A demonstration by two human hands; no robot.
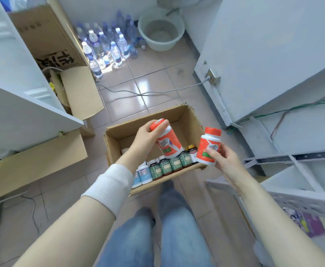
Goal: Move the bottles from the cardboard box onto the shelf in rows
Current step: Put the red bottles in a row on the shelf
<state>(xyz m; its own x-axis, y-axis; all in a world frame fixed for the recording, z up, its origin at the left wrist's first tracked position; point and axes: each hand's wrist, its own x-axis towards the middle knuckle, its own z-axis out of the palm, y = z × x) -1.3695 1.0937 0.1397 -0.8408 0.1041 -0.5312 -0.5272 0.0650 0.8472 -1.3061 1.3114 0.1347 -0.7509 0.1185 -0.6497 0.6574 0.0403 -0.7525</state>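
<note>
Hands around orange bottles (labels unreadable, shelf edge-cropped)

My one view rides on my head, a wide-angle lens facing forward and steeply down, so straight edges bow toward the frame's borders. My forearms enter from the bottom corners. My left grip and right grip sit near the centre, close enough that the label shapes on the left orange bottle and the right orange bottle show, though the print does not read. Just below them lies the cardboard box on the tiled floor. My jeans fill the lower middle, the metal shelf crowds the right edge, and the water bottles mark the far top.
</note>
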